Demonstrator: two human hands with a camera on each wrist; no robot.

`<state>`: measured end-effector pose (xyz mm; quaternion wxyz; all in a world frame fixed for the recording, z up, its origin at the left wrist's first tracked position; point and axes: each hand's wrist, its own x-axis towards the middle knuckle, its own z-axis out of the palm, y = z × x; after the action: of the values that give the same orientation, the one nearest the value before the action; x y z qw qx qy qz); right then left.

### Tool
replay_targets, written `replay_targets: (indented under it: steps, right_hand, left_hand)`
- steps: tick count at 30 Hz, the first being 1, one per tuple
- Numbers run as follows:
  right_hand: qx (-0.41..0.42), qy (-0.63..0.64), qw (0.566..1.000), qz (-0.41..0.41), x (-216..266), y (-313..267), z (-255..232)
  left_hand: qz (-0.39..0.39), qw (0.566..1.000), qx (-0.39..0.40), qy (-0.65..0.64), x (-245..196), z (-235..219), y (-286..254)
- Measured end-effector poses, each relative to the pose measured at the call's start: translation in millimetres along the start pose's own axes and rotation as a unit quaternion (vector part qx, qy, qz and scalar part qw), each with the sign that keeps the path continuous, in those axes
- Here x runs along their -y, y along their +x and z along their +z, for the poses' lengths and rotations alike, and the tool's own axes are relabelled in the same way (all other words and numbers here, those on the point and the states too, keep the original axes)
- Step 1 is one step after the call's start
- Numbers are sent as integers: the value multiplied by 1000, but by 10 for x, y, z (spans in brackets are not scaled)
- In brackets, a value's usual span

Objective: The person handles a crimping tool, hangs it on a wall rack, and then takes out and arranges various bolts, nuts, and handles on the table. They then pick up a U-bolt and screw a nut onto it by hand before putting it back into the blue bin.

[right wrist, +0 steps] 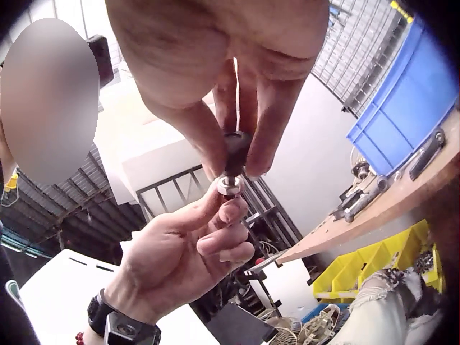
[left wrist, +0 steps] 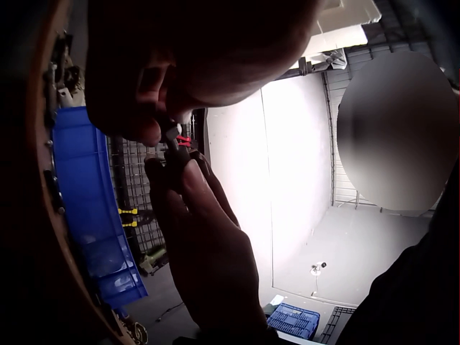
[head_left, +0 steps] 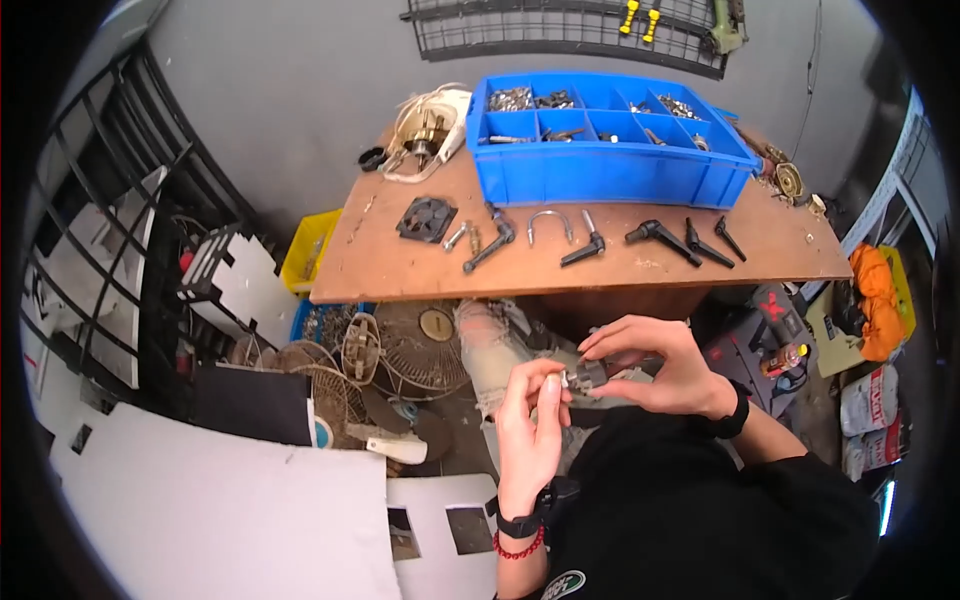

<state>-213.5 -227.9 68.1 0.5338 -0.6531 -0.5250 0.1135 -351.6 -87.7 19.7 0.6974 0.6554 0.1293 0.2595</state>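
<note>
Black knob (right wrist: 238, 149) with a silver nut (right wrist: 229, 187) at one end is held in mid-air on the near side of the front edge of the table (head_left: 400, 275), opposite that edge's middle. On my screens the right hand (head_left: 657, 367) has its grip closed on the knob, thumb on one side and fingers on the other. The left hand (head_left: 533, 420) has its grip pinched on the nut, between thumb and fingertip, so both hands meet at this piece. My left wrist view is too dark to add detail there.

Toward the far edge of the table I see a blue bin (head_left: 610, 177), its compartments partly filled with small metal parts (head_left: 510, 99). A motor (head_left: 428, 140) in a white casing (head_left: 456, 108) sits at the far left corner. Near the left edge lies a small square fan (head_left: 427, 218). Between the bin and the front edge I make out, in a row, a short bolt (head_left: 457, 236), a black handle (head_left: 487, 253), a metal U-bolt (head_left: 550, 213), a second handle (head_left: 585, 250) with a metal stud (head_left: 589, 220), and, toward the right, three more handles (head_left: 668, 244). Beside the table, below its left edge, I see a yellow bin (head_left: 297, 265).
</note>
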Motion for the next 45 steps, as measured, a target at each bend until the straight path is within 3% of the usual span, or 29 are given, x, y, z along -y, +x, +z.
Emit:
replay_targets:
  steps: [8,10,12,14,16,23,26,31,34,37,40,43,45]
  right_hand:
    - [-43,95,993,58,-276,-428,-324]
    - [-51,115,989,78,-242,-570,-385]
    - [-56,72,992,82,-199,-715,-475]
    - [-59,79,992,74,-149,-870,-558]
    - [-55,33,996,56,-45,-1011,-635]
    - [-81,103,989,67,-39,-1234,-623]
    - [-91,63,993,36,-8,-1115,-646]
    - [-95,60,993,23,9,-1012,-604]
    - [-99,57,993,42,11,-1051,-549]
    - [-92,50,994,45,4,-1067,-537]
    - [-80,44,995,39,-13,-1071,-526]
    - [-84,45,995,33,-36,-1057,-508]
    - [-90,47,994,36,-28,-1042,-501]
  left_hand:
    - [36,997,-2,74,274,484,-23]
    - [76,982,2,171,250,636,-60]
    - [200,933,-2,300,336,781,-69]
    - [269,902,18,337,379,898,-116]
    - [258,908,38,329,363,1019,-203]
    - [76,966,131,210,260,1036,-280]
    - [-4,988,110,104,35,1059,-310]
    - [-7,992,123,35,67,960,-265]
    - [-5,998,9,63,-280,1156,-323]
    - [64,980,66,175,-51,1008,-296]
    - [0,983,90,163,64,934,-296]
    - [22,982,100,157,173,845,-239]
    - [-5,996,83,25,39,902,-289]
